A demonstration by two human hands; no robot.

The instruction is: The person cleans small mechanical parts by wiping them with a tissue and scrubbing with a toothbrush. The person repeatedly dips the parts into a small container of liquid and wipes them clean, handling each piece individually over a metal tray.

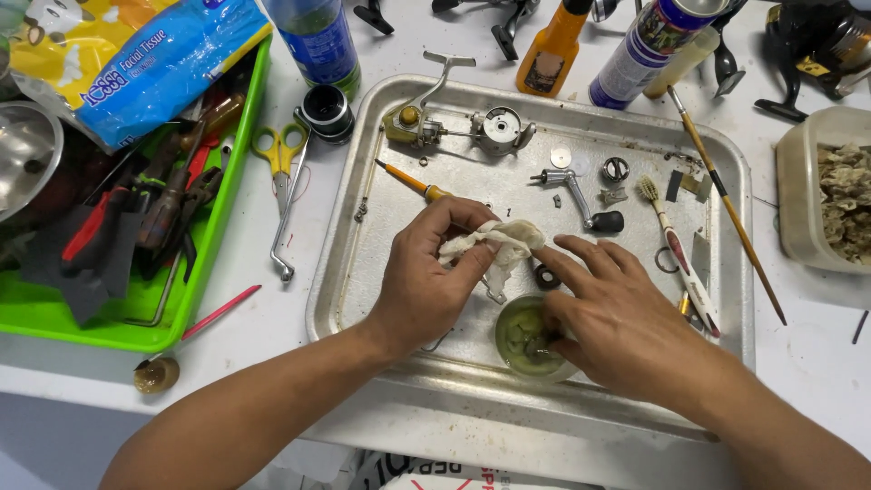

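Observation:
My left hand [426, 277] pinches a crumpled, dirty white tissue [497, 243] over the middle of a metal tray [363, 299]. My right hand [617, 313] reaches into a small round dish of greenish liquid [519, 340] holding small dark parts; thumb and fingers close on something in it, but I cannot make out what. A small black ring [547, 277] lies just above the dish. On the tray's far half lie a fishing reel body [454, 122], a crank handle [581, 195], a toothbrush [676, 245] and an orange-handled screwdriver [413, 181].
A green tray [218, 218] of pliers and tools stands at the left, a blue tissue pack [136, 63] above it. Yellow scissors [279, 150] and a hex key lie between the trays. Bottles and a spray can stand at the back; a long brush [726, 204] and a beige tub [821, 191] are at the right.

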